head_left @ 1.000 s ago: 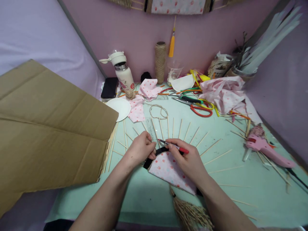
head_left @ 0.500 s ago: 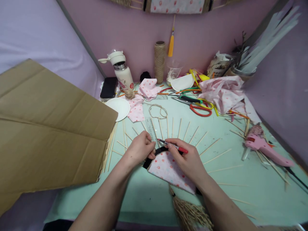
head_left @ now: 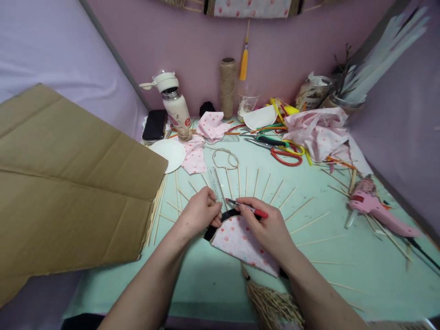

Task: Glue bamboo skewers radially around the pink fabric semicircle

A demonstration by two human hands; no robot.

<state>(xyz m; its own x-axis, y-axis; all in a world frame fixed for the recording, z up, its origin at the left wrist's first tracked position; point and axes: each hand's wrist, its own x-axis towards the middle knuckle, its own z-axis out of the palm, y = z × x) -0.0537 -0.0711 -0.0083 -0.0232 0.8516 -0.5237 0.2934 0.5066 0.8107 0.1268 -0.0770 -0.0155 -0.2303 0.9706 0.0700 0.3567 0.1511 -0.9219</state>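
A half-round piece of pink dotted fabric point(head_left: 240, 243) with a black border point(head_left: 229, 214) lies in front of me, thin wooden sticks point(head_left: 256, 182) fanning out from its curved edge. My right hand point(head_left: 264, 222) grips a red pen point(head_left: 252, 209), its tip pointing left above the sticks. My left hand point(head_left: 204, 208) is closed at the left of the border, its fingertips by the lower end of a clear ruler point(head_left: 216, 183); whether they pinch the ruler or a stick is hidden. A twine tassel point(head_left: 271, 300) hangs from the straight edge.
Cardboard point(head_left: 79, 192) fills the left side. A pink glue gun point(head_left: 381, 208) lies at right among loose sticks. Scissors point(head_left: 283, 153), crumpled fabric point(head_left: 318, 130), a twine spool point(head_left: 227, 89), an open white bottle point(head_left: 177, 107) and a phone point(head_left: 155, 124) line the back.
Both hands and the pen hold nearly the same position. The whole view has shifted very slightly.
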